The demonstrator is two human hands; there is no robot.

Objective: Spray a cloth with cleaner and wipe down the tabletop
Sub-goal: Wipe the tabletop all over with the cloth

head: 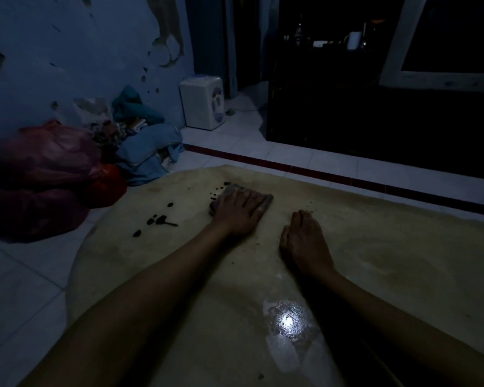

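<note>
A tan tabletop (375, 261) fills the lower part of the dim head view. My left hand (239, 210) lies flat, palm down, on a small grey-brown cloth (267, 199) near the table's far edge, pressing it to the surface. My right hand (302, 241) rests on the table just right of it, fingers loosely curled, holding nothing. Several dark spots (160, 219) mark the surface left of the cloth, and more dark spots (217, 189) lie just beyond it. A wet patch (288, 321) near me shines with a reflected light. No spray bottle is in view.
Pink and red plastic bags (45, 174) and a pile of blue clothes (148, 152) lie on the tiled floor left of the table. A small white appliance (203, 106) stands by the wall. A dark cabinet (375, 121) stands beyond the table.
</note>
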